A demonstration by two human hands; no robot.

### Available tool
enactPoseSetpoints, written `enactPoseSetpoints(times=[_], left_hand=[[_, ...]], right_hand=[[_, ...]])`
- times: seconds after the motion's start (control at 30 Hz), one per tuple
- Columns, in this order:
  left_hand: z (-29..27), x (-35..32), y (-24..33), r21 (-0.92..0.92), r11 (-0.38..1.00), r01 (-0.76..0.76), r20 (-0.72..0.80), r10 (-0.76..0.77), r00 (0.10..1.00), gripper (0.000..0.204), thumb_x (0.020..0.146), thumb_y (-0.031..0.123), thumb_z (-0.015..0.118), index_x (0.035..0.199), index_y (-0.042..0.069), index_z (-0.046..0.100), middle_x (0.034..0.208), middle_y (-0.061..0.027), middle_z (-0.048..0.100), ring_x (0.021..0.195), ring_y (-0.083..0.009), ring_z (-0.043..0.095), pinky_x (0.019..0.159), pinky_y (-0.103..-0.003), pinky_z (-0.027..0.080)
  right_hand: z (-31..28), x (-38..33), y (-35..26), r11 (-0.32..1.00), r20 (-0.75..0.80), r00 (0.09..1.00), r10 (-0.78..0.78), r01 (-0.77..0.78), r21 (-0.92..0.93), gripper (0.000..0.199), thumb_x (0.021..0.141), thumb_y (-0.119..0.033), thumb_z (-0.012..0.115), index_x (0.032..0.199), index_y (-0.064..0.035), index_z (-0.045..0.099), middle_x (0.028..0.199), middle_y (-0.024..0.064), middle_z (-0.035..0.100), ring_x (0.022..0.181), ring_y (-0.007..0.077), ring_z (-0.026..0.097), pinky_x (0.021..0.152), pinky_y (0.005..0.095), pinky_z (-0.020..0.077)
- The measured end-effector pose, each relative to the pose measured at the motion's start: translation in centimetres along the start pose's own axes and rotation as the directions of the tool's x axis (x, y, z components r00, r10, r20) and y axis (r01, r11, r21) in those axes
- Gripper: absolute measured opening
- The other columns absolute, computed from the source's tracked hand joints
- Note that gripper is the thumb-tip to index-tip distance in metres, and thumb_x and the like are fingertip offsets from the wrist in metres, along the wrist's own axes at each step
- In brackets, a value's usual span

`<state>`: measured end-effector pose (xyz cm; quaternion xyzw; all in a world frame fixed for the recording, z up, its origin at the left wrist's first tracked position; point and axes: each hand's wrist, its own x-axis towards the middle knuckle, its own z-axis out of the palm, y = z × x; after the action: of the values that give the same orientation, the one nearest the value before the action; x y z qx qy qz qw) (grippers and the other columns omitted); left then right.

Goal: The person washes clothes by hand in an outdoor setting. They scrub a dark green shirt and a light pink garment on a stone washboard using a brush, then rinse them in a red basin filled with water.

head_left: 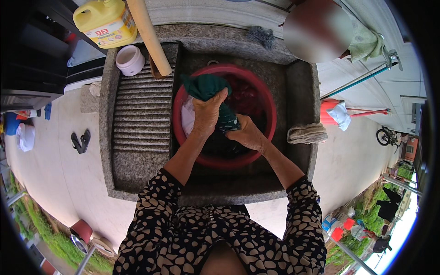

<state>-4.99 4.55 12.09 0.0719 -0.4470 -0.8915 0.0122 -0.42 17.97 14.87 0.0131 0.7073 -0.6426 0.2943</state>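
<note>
Both hands wring a dark green cloth over a red basin.

The left hand [207, 113] and right hand [246, 134] are clenched around the dark green cloth [211, 91], which hangs above the red basin [270, 107] in a stone sink [302, 91]. Left of it lie a ribbed washboard [142, 114], a white cup [130, 59] and a yellow jug [105, 20].

Dark green cloth [211, 94] (in red basin [266, 98]), yellow jug [106, 20].

Outdoor daylight on a pale concrete yard [55, 165]. A grey stone sink [137, 169] with a ribbed washboard [140, 114] stands against a far wall [206, 11]. Grass [50, 238] lies near left, a bicycle [387, 135] far right.
</note>
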Motion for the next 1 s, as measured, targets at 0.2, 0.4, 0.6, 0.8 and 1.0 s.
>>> enactPoseSetpoints(times=[0.2, 0.4, 0.6, 0.8, 1.0], left_hand=[[-0.1, 1.2, -0.3, -0.141, 0.931, 0.337, 0.059, -0.332, 0.941, 0.013, 0.077, 0.005, 0.073, 0.081, 0.009, 0.061, 0.073, 0.0015, 0.059, 0.061, -0.0080, 0.054, 0.055, -0.023, 0.047], [-0.3, 1.2, -1.9, -0.208, 0.821, 0.531, 0.177, -0.502, 0.846, 0.017, 0.078, 0.011, 0.073, 0.087, 0.006, 0.060, 0.075, -0.0017, 0.058, 0.057, -0.0112, 0.056, 0.047, -0.026, 0.048], [-2.5, -0.7, 0.2, -0.227, 0.657, 0.719, 0.343, -0.637, 0.691, 0.022, 0.088, 0.021, 0.062, 0.091, 0.001, 0.054, 0.069, -0.0017, 0.051, 0.050, -0.0097, 0.050, 0.045, -0.026, 0.047], [-0.2, -4.9, 0.4, -0.237, 0.387, 0.891, 0.636, -0.632, 0.444, 0.022, 0.090, 0.021, 0.059, 0.091, 0.000, 0.052, 0.068, -0.0030, 0.050, 0.048, -0.0087, 0.050, 0.044, -0.025, 0.047], [-0.9, -6.1, 3.1, -0.282, 0.330, 0.901, 0.467, -0.773, 0.429, 0.018, 0.088, 0.015, 0.060, 0.098, 0.002, 0.053, 0.076, -0.0062, 0.052, 0.049, -0.0080, 0.051, 0.041, -0.026, 0.046]], right_hand=[[0.9, -0.2, 1.0, 0.657, 0.378, 0.915, 0.143, -0.373, 0.654, 0.016, 0.072, -0.001, 0.060, 0.085, -0.0043, 0.051, 0.057, 0.0000, 0.044, 0.043, 0.0062, 0.035, 0.039, 0.0236, 0.0267], [1.8, -0.3, 3.6, 0.531, 0.392, 0.911, 0.127, -0.396, 0.749, 0.016, 0.080, -0.014, 0.064, 0.089, -0.0050, 0.054, 0.057, 0.0015, 0.045, 0.043, 0.0088, 0.038, 0.041, 0.0224, 0.0265], [-1.9, -1.1, 3.8, 0.875, 0.082, 0.992, 0.094, -0.121, 0.469, 0.064, 0.085, -0.057, 0.052, 0.119, -0.0024, 0.051, 0.093, 0.0116, 0.064, 0.081, 0.0207, 0.060, 0.075, 0.0342, 0.0460], [-0.2, 2.5, 4.3, 0.323, 0.108, 0.988, -0.111, -0.067, 0.944, 0.106, 0.077, -0.082, 0.033, 0.142, 0.0011, 0.028, 0.131, 0.0274, 0.046, 0.114, 0.0417, 0.051, 0.095, 0.0519, 0.0429], [1.3, 0.5, 0.3, 0.648, -0.056, 0.906, -0.419, 0.342, 0.680, 0.101, 0.068, -0.067, 0.066, 0.136, 0.0017, 0.036, 0.120, 0.0241, 0.053, 0.110, 0.0373, 0.055, 0.088, 0.0439, 0.0492]])
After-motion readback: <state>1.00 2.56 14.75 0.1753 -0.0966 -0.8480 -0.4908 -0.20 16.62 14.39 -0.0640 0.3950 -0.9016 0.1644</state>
